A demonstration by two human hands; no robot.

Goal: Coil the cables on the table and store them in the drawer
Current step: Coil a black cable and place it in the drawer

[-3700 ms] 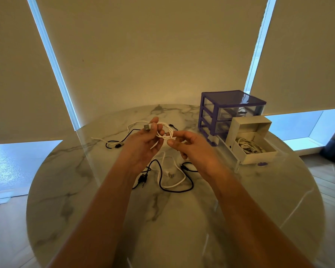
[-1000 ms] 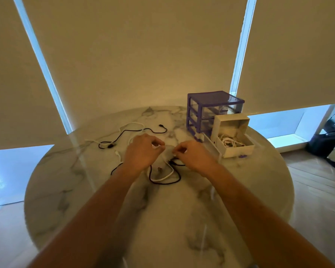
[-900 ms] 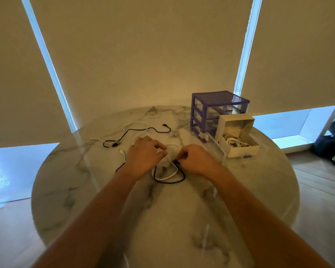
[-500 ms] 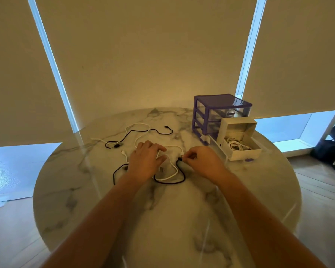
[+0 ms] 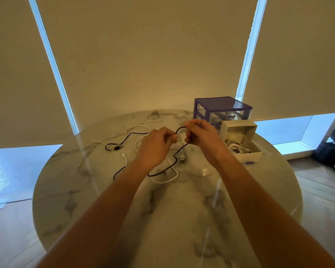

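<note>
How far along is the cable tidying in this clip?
Early to midway. Done: a white coil lies in the open drawer. In hand: left hand and right hand hold a black cable lifted between them, starting a loop. Left: another black cable and white cables loose on the table.

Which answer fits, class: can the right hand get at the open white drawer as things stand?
Probably yes. The open white drawer lies just beside the right hand with nothing between, though that hand grips the black cable.
</note>
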